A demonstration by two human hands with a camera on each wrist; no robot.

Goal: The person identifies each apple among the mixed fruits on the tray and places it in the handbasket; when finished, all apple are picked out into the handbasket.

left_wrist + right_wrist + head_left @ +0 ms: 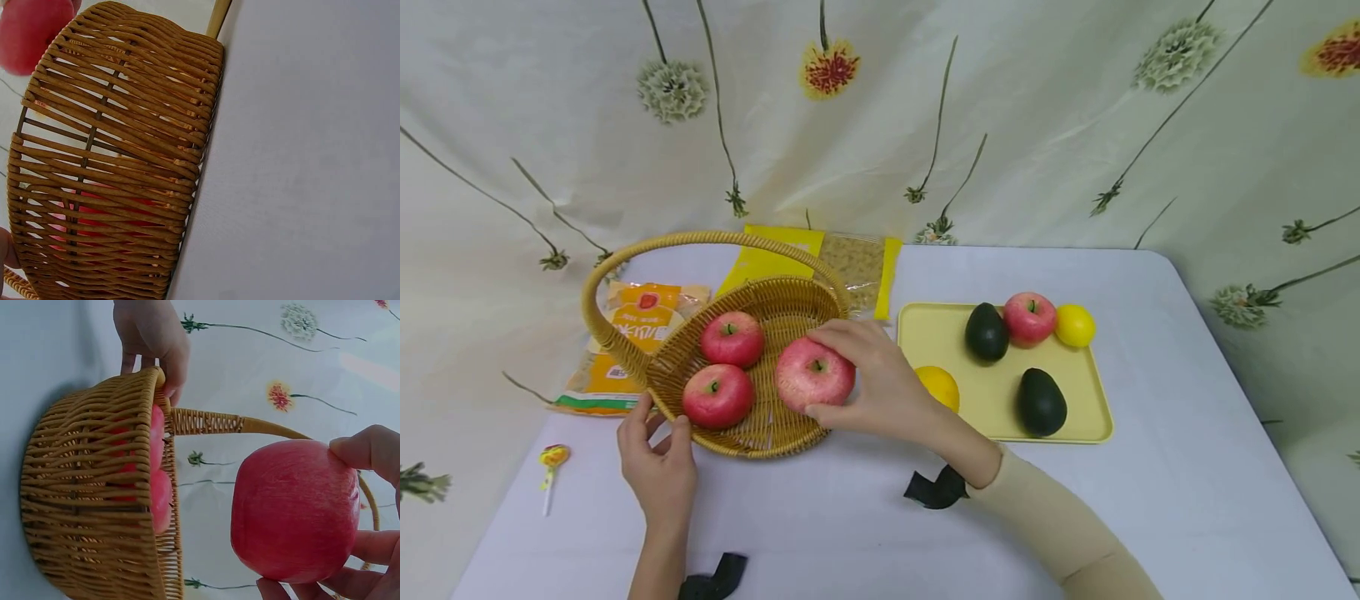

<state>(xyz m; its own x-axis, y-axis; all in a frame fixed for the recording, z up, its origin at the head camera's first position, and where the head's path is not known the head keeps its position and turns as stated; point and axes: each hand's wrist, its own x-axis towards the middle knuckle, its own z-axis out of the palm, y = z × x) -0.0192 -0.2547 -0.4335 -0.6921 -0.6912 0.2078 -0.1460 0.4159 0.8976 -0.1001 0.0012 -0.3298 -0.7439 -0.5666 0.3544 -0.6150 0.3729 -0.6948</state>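
My right hand [883, 379] holds a red apple [295, 511] between thumb and fingers. In the head view this apple overlaps the right part of a wicker basket [760, 450]; the right wrist view has it beyond the rim, outside the weave. Two more red apples lie inside on the left, a rear apple [732, 339] and a front apple [718, 396]. At the near left rim, my left hand [658, 467] grips the basket, its thumb over the edge and its fingers outside, as the right wrist view shows. The basket's arched handle [700, 239] stands up.
To the right, a yellow tray [1003, 400] carries avocados [1041, 402], an apple [1030, 319] and lemons [1076, 325]. Behind the basket lie an orange-and-white bag [643, 321] and a yellow bag [853, 267]. A lollipop [553, 467] rests at the table's left.
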